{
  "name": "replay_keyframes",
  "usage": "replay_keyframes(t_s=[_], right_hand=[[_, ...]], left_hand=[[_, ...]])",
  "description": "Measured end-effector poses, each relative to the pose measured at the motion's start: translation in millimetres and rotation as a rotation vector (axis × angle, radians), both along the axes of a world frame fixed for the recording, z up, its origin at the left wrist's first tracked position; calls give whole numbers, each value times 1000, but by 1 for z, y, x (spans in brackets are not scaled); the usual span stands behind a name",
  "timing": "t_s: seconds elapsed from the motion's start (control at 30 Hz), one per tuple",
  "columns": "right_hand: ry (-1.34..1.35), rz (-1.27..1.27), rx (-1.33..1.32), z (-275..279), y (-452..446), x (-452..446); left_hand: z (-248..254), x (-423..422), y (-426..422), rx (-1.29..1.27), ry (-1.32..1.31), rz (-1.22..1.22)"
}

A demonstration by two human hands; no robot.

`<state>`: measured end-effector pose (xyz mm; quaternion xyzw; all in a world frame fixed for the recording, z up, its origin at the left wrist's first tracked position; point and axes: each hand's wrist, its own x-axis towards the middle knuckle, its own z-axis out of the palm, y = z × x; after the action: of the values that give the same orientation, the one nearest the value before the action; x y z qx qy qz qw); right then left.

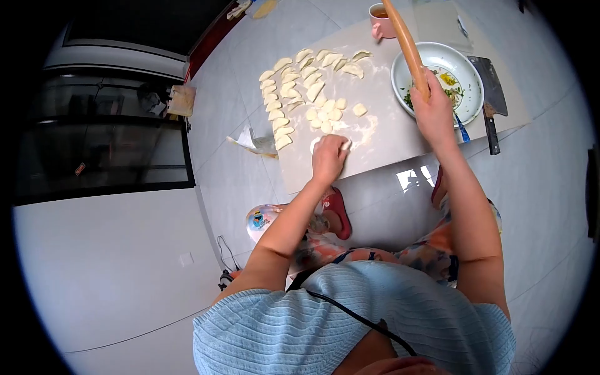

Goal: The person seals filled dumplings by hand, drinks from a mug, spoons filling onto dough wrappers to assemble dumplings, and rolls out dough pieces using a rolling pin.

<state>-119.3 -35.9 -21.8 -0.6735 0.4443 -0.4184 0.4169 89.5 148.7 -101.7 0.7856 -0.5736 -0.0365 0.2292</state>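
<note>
My right hand (433,112) is wrapped round one end of a wooden rolling pin (406,47), which is raised and tilted above a white bowl (397,75). Low on the board, my left hand (329,159) has its fingers curled over a piece of dough (345,145), mostly hidden beneath them. Just beyond that hand lies a cluster of small round dough pieces (326,115), with one single dough piece (359,110) to their right. Folded dumplings (289,78) stand in rows on the left of the floured board (387,140).
Chopped greens and something yellow are in the bowl, with a blue-handled spoon (462,130) at its edge. A cleaver (490,103) lies at the right. Behind stands a pink mug (382,26) of brownish liquid. A crumpled bag (250,140) is beside the board's left edge.
</note>
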Motion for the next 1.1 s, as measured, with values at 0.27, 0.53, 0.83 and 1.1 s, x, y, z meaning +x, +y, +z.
replay_keyframes(t_s=[0.27,0.53,0.83,1.1], right_hand=[[33,24,-1,0,6,8],[12,29,15,-4,4,12],[41,-40,-20,-5,4,6],[-49,-16,-3,-11,-6,5]], left_hand=[[-9,0,7,-25,89,-43],[-2,-2,-7,56,154,-65],[-34,-8,-69,181,-189,-47],[-35,6,-74,197,-205,-38]])
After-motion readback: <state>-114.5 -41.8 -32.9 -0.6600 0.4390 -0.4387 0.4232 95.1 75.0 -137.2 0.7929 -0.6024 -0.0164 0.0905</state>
